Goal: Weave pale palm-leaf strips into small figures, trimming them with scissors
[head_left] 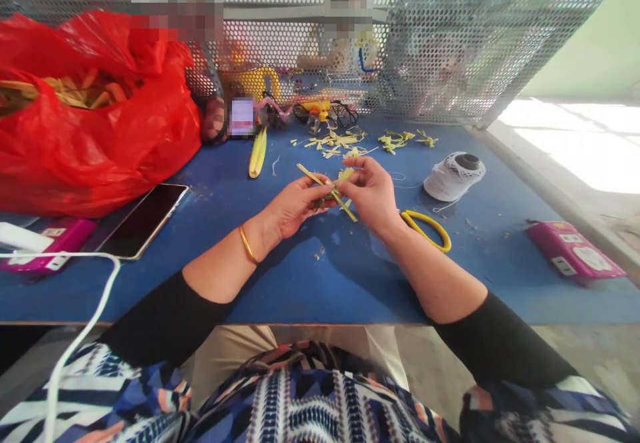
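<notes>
Pinching narrow, pale green leaf strips (347,210) between thumb and curled fingers of the left hand (299,204), palm partly turned up; pinching the same strips from the other side with thumb and forefinger of the right hand (374,193), remaining fingers bent above. Held directly between both hands, just above the tabletop (280,283): flat, straight-edged and crossing at angles, with one longer strip slanting down toward the right forearm and a cluster of shorter ends gathered at the fingertips. Worn on the left wrist, a smooth, thin gold bangle (247,244). Lying just beyond the hands, a loose scatter of dry-looking, pale leaf scraps (337,142), and right of these, small knotted leaf pieces (397,140). Left of the scraps, a long, folded yellow-green leaf bundle (258,153), glossy and rounded at the near end, near a wisp of white thread (275,165). Near the right wrist, a smooth yellow loop handle (440,228), partly hidden by the forearm; beyond it, a tilted cone of white thread (453,178) with a dark core. Farther right, a magenta box (575,250). Well to the left, a crinkled, shiny red plastic bag (150,130) holding more leaf strips, with a dark-screened smartphone (147,223) near its lower edge. Across the back, a perforated metal panel (425,63).
</notes>
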{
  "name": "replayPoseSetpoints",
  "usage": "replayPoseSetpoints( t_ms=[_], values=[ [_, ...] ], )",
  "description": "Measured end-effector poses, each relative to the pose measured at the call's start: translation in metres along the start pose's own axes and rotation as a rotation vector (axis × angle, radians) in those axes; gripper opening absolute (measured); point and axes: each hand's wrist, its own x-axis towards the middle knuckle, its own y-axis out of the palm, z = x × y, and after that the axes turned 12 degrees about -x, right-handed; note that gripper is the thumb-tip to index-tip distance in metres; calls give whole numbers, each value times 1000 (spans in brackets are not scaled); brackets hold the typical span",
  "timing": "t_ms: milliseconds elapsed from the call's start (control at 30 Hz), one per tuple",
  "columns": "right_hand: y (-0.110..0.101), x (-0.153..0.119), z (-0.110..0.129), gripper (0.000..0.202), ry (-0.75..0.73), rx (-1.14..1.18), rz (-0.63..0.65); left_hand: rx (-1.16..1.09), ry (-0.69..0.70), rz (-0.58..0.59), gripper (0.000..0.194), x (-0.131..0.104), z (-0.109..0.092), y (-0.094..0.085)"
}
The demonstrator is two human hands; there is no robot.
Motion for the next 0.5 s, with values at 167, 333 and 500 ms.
replayPoseSetpoints(
  t_ms=[167, 333, 500],
  values=[
    [-1, 1, 0, 26, 33, 36, 74, 25, -19, 18, 18, 1, -3, -1],
    [-2, 0, 2, 24, 51, 73, 83, 28, -10, 37, 20, 2, -2, -3],
    [-4, 0, 5, 25, 107, 161, 115, 23, 16, 58, 16, 4, -1, -3]
  ],
)
